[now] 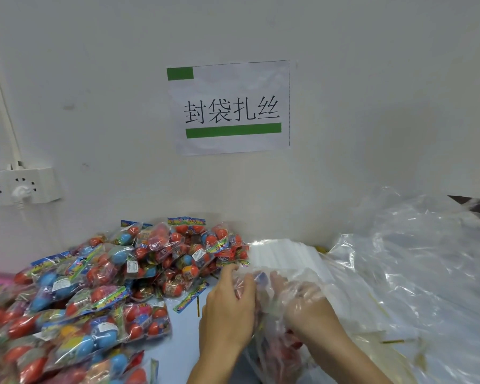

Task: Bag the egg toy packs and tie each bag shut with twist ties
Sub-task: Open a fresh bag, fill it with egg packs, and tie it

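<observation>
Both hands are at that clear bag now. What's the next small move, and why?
Probably push the pack fully down into the clear bag. The right hand is inside the bag's mouth, seen through the film, while the left hand grips its edge. The mouth is not gathered, so tying seems premature; a twist tie lies nearby.

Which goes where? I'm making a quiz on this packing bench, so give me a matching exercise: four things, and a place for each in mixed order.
Things:
1. egg toy packs
2. paper sign
3. power socket
4. right hand

Places:
A. inside the clear bag
B. low on the wall, far left
C. heaped on the table, left
D. middle of the wall

Pairs: 1-C, 2-D, 3-B, 4-A
</observation>
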Tool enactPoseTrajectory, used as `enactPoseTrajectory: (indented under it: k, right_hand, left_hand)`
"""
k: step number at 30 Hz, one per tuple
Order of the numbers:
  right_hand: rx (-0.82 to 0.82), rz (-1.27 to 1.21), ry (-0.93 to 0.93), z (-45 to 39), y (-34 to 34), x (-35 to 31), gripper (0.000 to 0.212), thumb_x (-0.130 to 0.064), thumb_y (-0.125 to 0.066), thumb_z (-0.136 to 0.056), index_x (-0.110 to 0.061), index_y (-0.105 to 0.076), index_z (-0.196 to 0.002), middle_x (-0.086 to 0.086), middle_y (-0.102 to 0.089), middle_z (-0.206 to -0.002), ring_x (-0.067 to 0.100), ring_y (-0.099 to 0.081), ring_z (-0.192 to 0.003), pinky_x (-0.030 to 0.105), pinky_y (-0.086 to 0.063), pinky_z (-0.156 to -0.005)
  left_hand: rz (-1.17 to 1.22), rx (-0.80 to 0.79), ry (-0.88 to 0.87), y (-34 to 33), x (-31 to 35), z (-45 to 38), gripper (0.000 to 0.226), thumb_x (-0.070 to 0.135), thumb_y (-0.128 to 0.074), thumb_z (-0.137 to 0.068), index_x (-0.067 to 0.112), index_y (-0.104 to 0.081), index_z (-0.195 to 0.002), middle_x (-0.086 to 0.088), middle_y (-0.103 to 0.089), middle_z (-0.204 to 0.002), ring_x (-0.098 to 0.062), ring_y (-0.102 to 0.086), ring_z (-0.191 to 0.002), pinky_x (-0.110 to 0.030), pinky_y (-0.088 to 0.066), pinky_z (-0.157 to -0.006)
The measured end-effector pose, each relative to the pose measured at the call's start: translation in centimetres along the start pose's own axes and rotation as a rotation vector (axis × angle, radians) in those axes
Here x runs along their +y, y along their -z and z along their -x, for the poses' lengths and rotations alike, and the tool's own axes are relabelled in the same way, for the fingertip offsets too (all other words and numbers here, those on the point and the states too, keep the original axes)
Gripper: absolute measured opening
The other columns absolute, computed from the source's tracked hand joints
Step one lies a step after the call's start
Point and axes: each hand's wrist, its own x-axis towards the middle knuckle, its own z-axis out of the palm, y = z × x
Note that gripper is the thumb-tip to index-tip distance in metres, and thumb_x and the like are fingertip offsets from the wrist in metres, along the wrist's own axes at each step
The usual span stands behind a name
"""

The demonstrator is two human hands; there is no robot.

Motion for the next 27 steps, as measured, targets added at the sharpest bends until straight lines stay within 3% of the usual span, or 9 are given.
enactPoseTrajectory:
  k: [3, 6, 8, 10, 13, 16, 18, 21, 27]
  right_hand:
    - [-0.071, -0.034, -0.006, -0.3, -0.5, -0.7, 0.052, -0.027, -0.05, -0.102, -0.021, -0.061, -0.052, -0.003, -0.059, -0.052, 0.008, -0.05, -0.043, 0.019, -0.035, -0.041]
    - [-0.126, 0.013, 0.003, -0.4, -0.7, -0.4, 0.044, -0.025, -0.047, -0.103, -0.019, -0.053, -0.06, -0.002, -0.053, -0.054, 0.012, -0.043, -0.049, 0.026, -0.035, -0.052]
    - [-0.141, 0.035, 0.008, -0.4, -0.7, -0.2, 0.044, -0.028, -0.047, -0.104, -0.02, -0.049, -0.061, -0.006, -0.046, -0.051, 0.012, -0.038, -0.049, 0.03, -0.033, -0.055]
    - [-0.123, 0.023, -0.005, -0.5, -0.6, -0.2, 0.041, -0.033, -0.048, -0.104, -0.019, -0.052, -0.065, -0.008, -0.049, -0.051, 0.011, -0.041, -0.048, 0.028, -0.035, -0.055]
    - [-0.115, -0.03, -0.002, -0.4, -0.4, -0.4, 0.036, -0.023, -0.05, -0.103, -0.015, -0.06, -0.069, -0.01, -0.056, -0.049, 0.004, -0.048, -0.042, 0.019, -0.038, -0.046]
    - [-0.078, 0.024, 0.049, -0.3, -0.3, -0.7, 0.035, -0.014, -0.05, -0.101, -0.013, -0.072, -0.075, 0.002, -0.069, -0.06, 0.007, -0.059, -0.054, 0.022, -0.046, -0.053]
    - [-0.036, 0.014, 0.107, -0.4, -0.2, -0.7, 0.034, -0.005, -0.047, -0.1, -0.014, -0.077, -0.089, 0.001, -0.076, -0.076, 0.007, -0.071, -0.07, 0.021, -0.054, -0.064]
    - [0.066, -0.045, 0.223, -0.7, 0.2, -0.9, 0.031, 0.004, -0.047, -0.097, -0.01, -0.073, -0.108, -0.002, -0.078, -0.088, 0.006, -0.075, -0.083, 0.023, -0.06, -0.078]
    - [0.245, -0.077, 0.752, 0.4, 1.7, -2.5, 0.034, 0.0, -0.051, -0.083, -0.022, -0.077, -0.085, -0.008, -0.076, -0.077, 0.013, -0.075, -0.074, 0.022, -0.06, -0.067]
  left_hand:
    - [0.068, 0.03, 0.088, 0.2, -0.6, -0.5, 0.015, 0.043, -0.039, -0.1, 0.032, -0.05, -0.099, 0.003, -0.064, -0.097, -0.019, -0.058, -0.092, -0.043, -0.049, -0.089]
    - [-0.068, 0.057, 0.096, 0.1, -0.7, -0.6, 0.028, 0.045, -0.039, -0.1, 0.03, -0.049, -0.122, 0.001, -0.061, -0.119, -0.022, -0.055, -0.111, -0.043, -0.046, -0.096]
    - [-0.113, 0.182, -0.037, 0.4, -0.4, -0.6, 0.041, 0.043, -0.04, -0.1, 0.028, -0.047, -0.138, 0.005, -0.055, -0.135, -0.017, -0.045, -0.128, -0.042, -0.04, -0.107]
    - [-0.02, 0.23, -0.244, 0.9, 0.2, -0.7, 0.041, 0.04, -0.037, -0.1, 0.025, -0.056, -0.134, 0.011, -0.057, -0.133, -0.01, -0.045, -0.13, -0.042, -0.039, -0.11]
    - [0.022, 0.012, -0.378, 0.9, 0.3, -0.7, 0.038, 0.043, -0.041, -0.093, 0.033, -0.066, -0.119, 0.023, -0.063, -0.117, 0.0, -0.055, -0.116, -0.038, -0.042, -0.104]
    - [-0.195, -0.113, -0.373, 0.4, -0.5, -0.6, 0.025, 0.046, -0.042, -0.097, 0.043, -0.057, -0.117, 0.033, -0.053, -0.111, 0.015, -0.044, -0.106, -0.019, -0.024, -0.099]
    - [-0.258, -0.095, -0.304, 0.4, -0.9, -0.8, 0.025, 0.044, -0.04, -0.1, 0.044, -0.052, -0.123, 0.033, -0.047, -0.119, 0.014, -0.039, -0.11, -0.022, -0.02, -0.098]
    - [-0.245, -0.023, -0.184, 0.7, -1.2, -1.2, 0.03, 0.038, -0.039, -0.102, 0.037, -0.053, -0.128, 0.022, -0.053, -0.127, -0.005, -0.047, -0.117, -0.037, -0.035, -0.106]
    - [-0.239, 0.069, -0.05, 1.0, -1.5, -1.2, 0.018, 0.033, -0.037, -0.102, 0.03, -0.054, -0.101, 0.011, -0.058, -0.103, -0.014, -0.055, -0.096, -0.043, -0.048, -0.091]
